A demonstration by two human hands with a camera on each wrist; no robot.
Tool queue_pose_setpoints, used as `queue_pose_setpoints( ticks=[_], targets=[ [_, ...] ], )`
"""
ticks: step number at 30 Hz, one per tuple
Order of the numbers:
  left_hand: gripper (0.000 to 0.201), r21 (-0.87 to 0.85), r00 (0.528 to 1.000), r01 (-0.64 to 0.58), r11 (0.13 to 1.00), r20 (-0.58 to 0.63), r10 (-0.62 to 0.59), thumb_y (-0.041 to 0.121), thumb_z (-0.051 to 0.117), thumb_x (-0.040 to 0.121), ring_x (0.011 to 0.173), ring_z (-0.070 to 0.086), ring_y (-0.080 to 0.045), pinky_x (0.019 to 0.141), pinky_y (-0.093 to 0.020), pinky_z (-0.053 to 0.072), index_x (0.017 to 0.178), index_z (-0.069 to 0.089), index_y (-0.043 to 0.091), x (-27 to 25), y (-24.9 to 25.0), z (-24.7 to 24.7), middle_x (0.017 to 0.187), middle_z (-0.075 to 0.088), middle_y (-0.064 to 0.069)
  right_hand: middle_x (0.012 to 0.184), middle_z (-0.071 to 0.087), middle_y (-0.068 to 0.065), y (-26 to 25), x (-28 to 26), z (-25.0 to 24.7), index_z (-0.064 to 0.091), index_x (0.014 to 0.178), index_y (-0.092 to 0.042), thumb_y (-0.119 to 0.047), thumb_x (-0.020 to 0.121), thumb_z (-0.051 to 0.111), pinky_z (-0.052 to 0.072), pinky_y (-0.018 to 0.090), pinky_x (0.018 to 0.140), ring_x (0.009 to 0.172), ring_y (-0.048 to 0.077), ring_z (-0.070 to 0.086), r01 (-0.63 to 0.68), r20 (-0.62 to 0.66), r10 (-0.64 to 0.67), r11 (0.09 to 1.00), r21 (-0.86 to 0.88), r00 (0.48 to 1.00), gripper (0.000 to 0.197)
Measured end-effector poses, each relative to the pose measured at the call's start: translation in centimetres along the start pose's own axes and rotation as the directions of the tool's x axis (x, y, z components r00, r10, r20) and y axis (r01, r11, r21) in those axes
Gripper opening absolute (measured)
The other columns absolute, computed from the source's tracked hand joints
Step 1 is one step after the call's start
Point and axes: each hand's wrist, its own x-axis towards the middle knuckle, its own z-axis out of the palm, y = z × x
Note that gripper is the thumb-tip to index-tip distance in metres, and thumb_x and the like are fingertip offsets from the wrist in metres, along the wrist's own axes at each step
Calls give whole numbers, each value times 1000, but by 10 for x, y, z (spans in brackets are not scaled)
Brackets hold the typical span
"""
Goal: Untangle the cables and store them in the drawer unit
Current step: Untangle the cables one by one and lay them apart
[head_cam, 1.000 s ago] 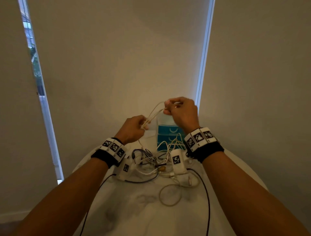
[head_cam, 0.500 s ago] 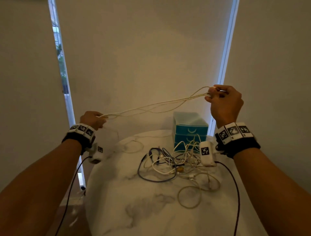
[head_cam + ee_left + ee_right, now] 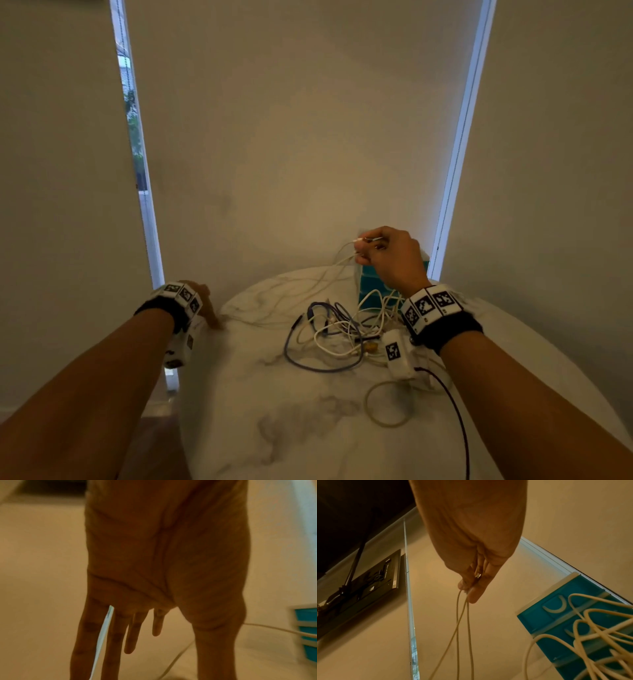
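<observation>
My right hand [image 3: 373, 250] is raised in front of the teal drawer unit [image 3: 365, 297] and pinches the ends of a thin white cable [image 3: 325, 274]. In the right wrist view a metal plug shows between the fingers [image 3: 476, 592], and the cable's strands [image 3: 468, 628] hang down slack. The cable droops leftward onto the round marble table [image 3: 308, 428]. My left hand [image 3: 207, 306] is low at the table's left edge; its fingers [image 3: 130, 635] are straight and hold nothing. A tangle of white and dark cables [image 3: 342, 332] lies at the table's middle.
A dark blue cable [image 3: 318, 368] curves out of the tangle toward me. A pale loop of cable [image 3: 387, 404] lies nearer my right forearm. The drawer unit [image 3: 573, 615] stands at the table's back edge against the blinds. Bare marble lies at the near side.
My left hand has let go of the white cable and dropped to the table's left edge. My right hand has come lower, and the stretched cable now sags onto the table.
</observation>
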Motion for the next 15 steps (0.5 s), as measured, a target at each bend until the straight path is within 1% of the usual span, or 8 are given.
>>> queue_pose_setpoints(
  ticks=[2,4,6,8,9,11,13,15],
  targets=[
    [108,13,992,-92,996,-81,92,57,90,75,146,49,-29,115,-40,42,163,36,24,1,13,-13,167,40,-4,89,79,10,0,1,3,75,109,-2,-6,95,78,60,16,64,70,6,78,5,8,-5,1000,8,1000,15],
    [66,-106,925,-333,937,-231,303,40,77,94,144,50,-29,117,-38,40,152,52,21,-1,36,-32,159,52,-7,89,79,9,-2,2,6,75,109,-2,-7,96,77,59,15,64,71,6,78,9,10,-9,1000,9,1000,14],
    [31,-375,762,-646,665,-375,528,27,50,112,132,61,-24,109,-33,47,139,62,19,-28,77,-44,142,66,-9,91,79,10,-4,1,11,75,109,-3,-8,96,78,61,18,67,76,11,79,7,17,-7,1000,13,1000,14],
    [36,-556,632,-756,346,-481,608,24,35,116,112,71,-11,91,-17,51,138,62,14,-72,124,-51,126,74,-10,93,80,11,-4,1,14,75,109,-4,-8,95,78,64,23,72,81,16,81,-10,24,9,999,46,1000,15],
    [38,-586,593,-769,255,-505,627,24,33,117,105,73,-8,86,-13,52,138,62,12,-87,144,-51,119,76,-11,93,80,11,-3,1,15,75,109,-5,-7,95,78,65,25,73,82,17,81,-11,30,9,999,50,1000,15],
    [39,-617,567,-760,203,-479,670,27,30,117,93,75,-13,79,-17,56,134,61,9,-105,180,-43,105,77,-12,92,80,9,-1,0,13,75,108,-8,-9,94,79,66,28,75,81,17,81,1,24,-2,1000,23,1000,15],
    [50,-631,592,-733,254,-407,696,42,26,117,73,68,-19,66,-27,56,124,61,7,-114,202,-34,86,71,-9,92,79,9,3,-2,7,74,103,-12,-11,94,80,66,29,75,81,17,81,-7,18,7,1000,15,1000,10],
    [64,-584,630,-732,351,-385,674,59,20,112,66,52,-15,60,-27,45,117,62,10,-118,215,-27,79,59,-2,93,78,10,9,-4,1,73,96,-14,-13,94,80,66,29,76,83,19,80,-54,26,54,998,10,998,8]
  ],
)
